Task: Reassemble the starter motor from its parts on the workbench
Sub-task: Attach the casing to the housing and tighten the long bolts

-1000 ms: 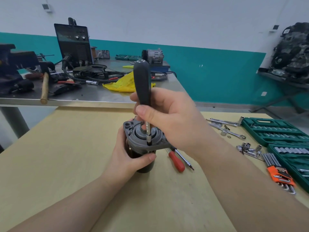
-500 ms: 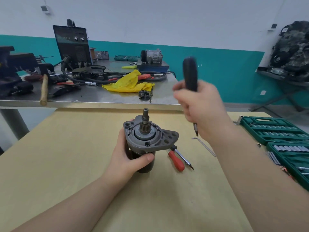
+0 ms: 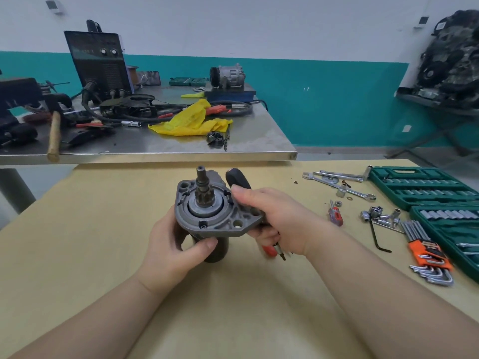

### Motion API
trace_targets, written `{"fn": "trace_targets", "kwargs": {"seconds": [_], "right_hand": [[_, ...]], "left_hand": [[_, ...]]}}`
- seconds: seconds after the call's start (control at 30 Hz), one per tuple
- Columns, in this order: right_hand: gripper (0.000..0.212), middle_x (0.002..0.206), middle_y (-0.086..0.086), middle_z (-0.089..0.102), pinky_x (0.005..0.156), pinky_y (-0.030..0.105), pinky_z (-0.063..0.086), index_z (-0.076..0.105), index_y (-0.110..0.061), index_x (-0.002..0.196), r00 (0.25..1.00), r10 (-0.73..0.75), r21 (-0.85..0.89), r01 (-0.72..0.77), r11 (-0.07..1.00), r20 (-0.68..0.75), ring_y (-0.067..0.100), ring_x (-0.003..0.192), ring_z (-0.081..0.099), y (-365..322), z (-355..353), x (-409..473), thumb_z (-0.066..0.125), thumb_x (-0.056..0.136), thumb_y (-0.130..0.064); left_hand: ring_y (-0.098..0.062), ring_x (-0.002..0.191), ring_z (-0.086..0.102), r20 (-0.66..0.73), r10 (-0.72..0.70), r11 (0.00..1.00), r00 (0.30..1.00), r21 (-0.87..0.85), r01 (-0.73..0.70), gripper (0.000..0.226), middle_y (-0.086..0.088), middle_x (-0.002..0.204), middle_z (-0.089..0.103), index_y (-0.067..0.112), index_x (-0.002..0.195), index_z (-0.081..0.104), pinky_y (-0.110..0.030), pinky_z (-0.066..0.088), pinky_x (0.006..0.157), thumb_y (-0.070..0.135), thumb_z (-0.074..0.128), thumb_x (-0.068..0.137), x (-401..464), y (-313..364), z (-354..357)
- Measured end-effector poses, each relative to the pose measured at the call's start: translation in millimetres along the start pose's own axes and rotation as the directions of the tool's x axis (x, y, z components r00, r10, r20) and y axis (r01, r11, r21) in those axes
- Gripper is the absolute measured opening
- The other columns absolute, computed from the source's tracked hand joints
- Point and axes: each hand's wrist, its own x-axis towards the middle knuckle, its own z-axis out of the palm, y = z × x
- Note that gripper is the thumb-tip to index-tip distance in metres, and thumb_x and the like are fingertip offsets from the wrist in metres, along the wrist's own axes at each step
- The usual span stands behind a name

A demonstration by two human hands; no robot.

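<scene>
We grip the grey cast-metal starter motor [image 3: 207, 216] upright above the pale wooden workbench [image 3: 77, 255] in our left hand [image 3: 171, 252], pinion up so its screws face us, while our right hand [image 3: 274, 224], fingers closed around the black-handled screwdriver [image 3: 237, 180], steadies the flange.

A workshop: socket sets [image 3: 425, 187], wrenches [image 3: 339, 186], a welder [image 3: 99, 63] and hammer [image 3: 54, 136] on benches.

Grey starter motor [image 3: 207, 216], pinion-up
</scene>
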Motion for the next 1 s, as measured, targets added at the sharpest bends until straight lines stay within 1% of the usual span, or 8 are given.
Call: {"fn": "trace_targets", "kwargs": {"seconds": [0.1,0.33,0.47,0.57,0.7,0.8,0.9,1.0], "right_hand": [[0.032,0.058,-0.001,0.042,0.040,0.021,0.017,0.060,-0.012,0.087,0.999,-0.037,0.044,0.036,0.998,0.029,0.009,0.043,0.024,0,5,-4,0.072,0.096,-0.040],[0.029,0.062,0.005,0.055,0.039,0.020,0.023,0.065,-0.014,0.078,0.994,-0.084,0.225,0.099,0.969,-0.074,0.008,0.042,0.029,10,39,-13,0.071,0.100,-0.033],[0.023,0.065,0.005,0.050,0.038,0.019,0.025,0.060,-0.012,0.089,0.983,-0.112,0.368,0.159,0.916,-0.146,0.007,0.041,0.034,15,63,-10,0.065,0.105,-0.028],[0.019,0.071,0.002,0.051,0.039,0.019,0.027,0.059,-0.013,0.098,0.980,-0.121,0.394,0.175,0.902,-0.158,0.008,0.045,0.034,17,83,0,0.063,0.106,-0.029],[0.016,0.078,-0.001,0.058,0.040,0.021,0.027,0.064,-0.020,0.104,0.984,-0.119,0.389,0.162,0.907,-0.133,0.010,0.051,0.044,22,107,16,0.061,0.102,-0.035],[0.018,0.084,0.006,0.062,0.040,0.022,0.028,0.068,-0.019,0.099,0.987,-0.107,0.416,0.149,0.897,-0.121,0.013,0.053,0.047,32,108,19,0.058,0.096,-0.034],[0.028,0.087,0.006,0.066,0.042,0.021,0.035,0.073,-0.020,0.115,0.985,-0.059,0.180,0.089,0.980,-0.163,0.014,0.054,0.050,42,97,12,0.056,0.094,-0.015],[0.042,0.089,0.006,0.065,0.055,0.026,0.043,0.072,-0.036,0.112,0.983,-0.081,-0.360,0.016,0.933,-0.165,0.018,0.064,0.056,45,76,0,0.054,0.090,-0.006]], "left_hand": [[-0.005,0.118,0.071,-0.025,0.055,0.998,0.998,0.033,-0.054,0.047,0.017,0.127,0.076,0.031,0.126,0.070,-0.018,0.054,0.098,0.030,0.076,0.080,-4,5,4],[-0.018,0.122,0.071,0.098,-0.042,0.996,0.994,0.081,0.034,0.073,-0.001,0.129,0.076,0.012,0.139,0.062,-0.027,0.058,0.099,0.031,0.087,0.073,1,5,-15],[0.001,0.103,0.074,0.185,-0.079,0.955,0.980,0.297,0.021,0.049,0.016,0.110,0.080,0.029,0.111,0.074,-0.016,0.059,0.084,0.018,0.096,0.069,12,0,-25],[0.020,0.081,0.066,0.091,-0.121,0.906,0.988,0.417,0.072,0.054,0.039,0.087,0.072,0.039,0.084,0.065,0.001,0.048,0.069,-0.006,0.092,0.071,15,-9,-25],[-0.018,0.052,0.070,-0.008,-0.142,0.967,0.990,0.211,0.141,0.018,-0.004,0.060,0.069,0.020,0.078,0.068,-0.030,0.057,0.050,0.018,0.080,0.065,14,-18,-43],[-0.026,0.067,0.069,-0.033,-0.123,0.989,0.992,0.080,0.125,0.026,-0.013,0.075,0.071,0.011,0.082,0.068,-0.040,0.059,0.057,0.015,0.081,0.060,22,-14,-56],[-0.042,0.083,0.070,0.001,-0.159,0.986,0.987,-0.055,0.159,0.042,-0.032,0.096,0.070,0.000,0.107,0.069,-0.056,0.060,0.074,-0.002,0.085,0.068,28,-16,-62],[-0.047,0.109,0.068,-0.007,-0.169,0.980,0.986,-0.111,0.167,0.072,-0.032,0.122,0.068,-0.001,0.131,0.063,-0.060,0.058,0.089,0.003,0.089,0.064,30,-22,-68]]}}
